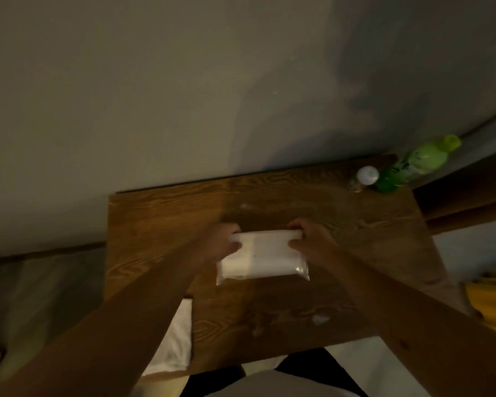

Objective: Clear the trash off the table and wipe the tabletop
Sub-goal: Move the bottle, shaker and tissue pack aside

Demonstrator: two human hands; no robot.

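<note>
Now both hands pinch the far edge of the tissue pack (262, 257) — left hand (225, 242) at its left corner, right hand (309, 239) at its right — with the pack lying on the wooden table (341, 224) just below the fingertips. Judging by the grip, the next step is opening it: pull apart evenly — keeping the pack pressed flat.

tissue pack (262, 257) | white, clear wrap (flat) | mid wood table (341, 219)
</note>
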